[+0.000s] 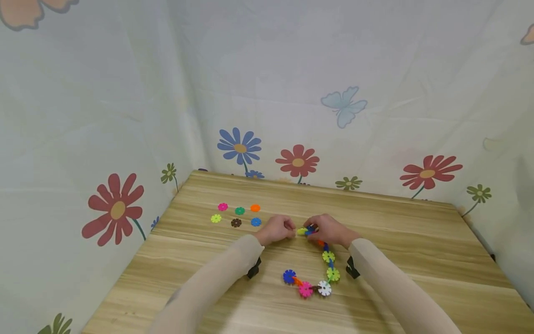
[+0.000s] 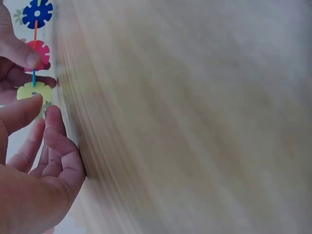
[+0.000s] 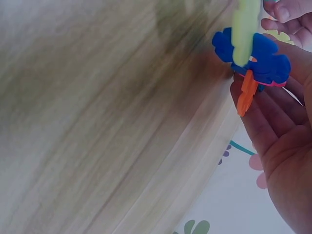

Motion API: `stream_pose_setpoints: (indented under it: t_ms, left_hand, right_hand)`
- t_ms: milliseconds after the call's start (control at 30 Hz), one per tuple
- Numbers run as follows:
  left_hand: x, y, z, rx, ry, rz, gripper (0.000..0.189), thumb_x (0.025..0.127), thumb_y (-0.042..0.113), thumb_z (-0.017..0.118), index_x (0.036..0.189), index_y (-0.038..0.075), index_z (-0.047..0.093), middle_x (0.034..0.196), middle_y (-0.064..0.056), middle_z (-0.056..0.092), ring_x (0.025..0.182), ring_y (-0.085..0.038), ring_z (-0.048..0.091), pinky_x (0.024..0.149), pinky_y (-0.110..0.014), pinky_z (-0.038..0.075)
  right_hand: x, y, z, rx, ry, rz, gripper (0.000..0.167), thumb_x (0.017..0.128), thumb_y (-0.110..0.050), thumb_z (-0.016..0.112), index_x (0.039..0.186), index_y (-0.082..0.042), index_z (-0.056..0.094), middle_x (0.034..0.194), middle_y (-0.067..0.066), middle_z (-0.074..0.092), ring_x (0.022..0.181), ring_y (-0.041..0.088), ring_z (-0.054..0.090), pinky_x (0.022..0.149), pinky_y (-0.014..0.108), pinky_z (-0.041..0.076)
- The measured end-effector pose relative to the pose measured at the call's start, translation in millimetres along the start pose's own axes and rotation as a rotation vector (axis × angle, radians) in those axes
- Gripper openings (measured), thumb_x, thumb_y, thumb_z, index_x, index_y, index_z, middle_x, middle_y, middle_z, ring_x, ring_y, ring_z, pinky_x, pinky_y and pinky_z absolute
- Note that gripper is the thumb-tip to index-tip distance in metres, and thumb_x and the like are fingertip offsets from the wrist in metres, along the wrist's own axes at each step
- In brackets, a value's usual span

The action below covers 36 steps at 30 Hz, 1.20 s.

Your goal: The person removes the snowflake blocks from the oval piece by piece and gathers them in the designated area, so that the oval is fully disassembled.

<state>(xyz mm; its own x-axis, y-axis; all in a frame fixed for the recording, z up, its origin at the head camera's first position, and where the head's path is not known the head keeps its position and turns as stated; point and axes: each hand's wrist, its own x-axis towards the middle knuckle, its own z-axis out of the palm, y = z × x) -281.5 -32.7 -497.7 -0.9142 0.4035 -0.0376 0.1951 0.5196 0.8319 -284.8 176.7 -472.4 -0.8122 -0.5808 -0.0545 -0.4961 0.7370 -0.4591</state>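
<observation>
A chain of slotted plastic flower discs curves over the table, from a dark blue disc (image 1: 289, 277) past a pink disc (image 1: 306, 289) and a white disc (image 1: 324, 288) up to my right hand (image 1: 329, 230). That hand pinches a pink disc (image 2: 43, 51) near the chain's upper end, between thumb and fingers. Beyond it, a blue disc links to a pale yellow disc (image 2: 34, 91) at the tip. My left hand (image 1: 278, 228) holds the yellow disc's edge, its thumb on the face. Next to the right fingers, the right wrist view shows a dark blue disc (image 3: 265, 58) and an orange disc (image 3: 247, 92).
Left of the hands lie loose discs in two rows: pink (image 1: 223, 207), green (image 1: 239, 211) and orange (image 1: 255, 208) behind, yellow (image 1: 215, 218), brown (image 1: 236, 223) and blue (image 1: 256, 222) in front. A flower-printed curtain (image 1: 267, 93) borders the wooden table (image 1: 396, 287).
</observation>
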Motion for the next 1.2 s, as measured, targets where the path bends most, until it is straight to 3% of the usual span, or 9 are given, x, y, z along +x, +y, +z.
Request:
stream_pose_setpoints:
  t_ms: [267, 567, 1033, 1200]
  left_hand:
    - [-0.6, 9.1, 5.2, -0.016, 0.006, -0.028, 0.013, 0.081, 0.004, 0.073, 0.090, 0.004, 0.064, 0.080, 0.000, 0.059, 0.072, -0.012, 0.054, 0.064, -0.024, 0.046]
    - [-0.2, 15.1, 10.1, 0.016, 0.042, -0.005, 0.014, 0.077, 0.003, 0.077, 0.080, 0.002, 0.063, 0.071, 0.001, 0.055, 0.066, -0.011, 0.049, 0.059, -0.022, 0.040]
    - [-0.7, 15.0, 8.9, 0.017, 0.040, -0.016, 0.014, 0.079, 0.006, 0.076, 0.080, 0.003, 0.063, 0.073, 0.001, 0.056, 0.068, -0.011, 0.048, 0.061, -0.022, 0.041]
    - [-1.5, 17.5, 10.1, 0.035, 0.036, -0.004, 0.013, 0.078, 0.005, 0.076, 0.080, 0.002, 0.064, 0.075, -0.002, 0.060, 0.068, -0.012, 0.050, 0.063, -0.023, 0.043]
  right_hand:
    - [-0.6, -3, -1, 0.008, 0.008, 0.002, 0.032, 0.082, -0.018, 0.075, 0.111, -0.007, 0.067, 0.103, 0.002, 0.067, 0.092, 0.016, 0.062, 0.083, 0.034, 0.051]
    - [-0.8, -4, -1, 0.032, 0.000, -0.022, 0.031, 0.083, -0.017, 0.075, 0.111, -0.007, 0.066, 0.104, 0.003, 0.066, 0.094, 0.017, 0.062, 0.083, 0.033, 0.051]
    - [-4.5, -1, -3, 0.026, -0.014, 0.020, 0.034, 0.083, -0.018, 0.074, 0.113, -0.005, 0.065, 0.100, 0.001, 0.065, 0.087, 0.013, 0.060, 0.079, 0.032, 0.052]
    - [-5.4, 0, -3, 0.026, -0.012, -0.008, 0.031, 0.084, -0.018, 0.074, 0.111, -0.006, 0.066, 0.098, 0.000, 0.066, 0.086, 0.013, 0.060, 0.079, 0.033, 0.052]
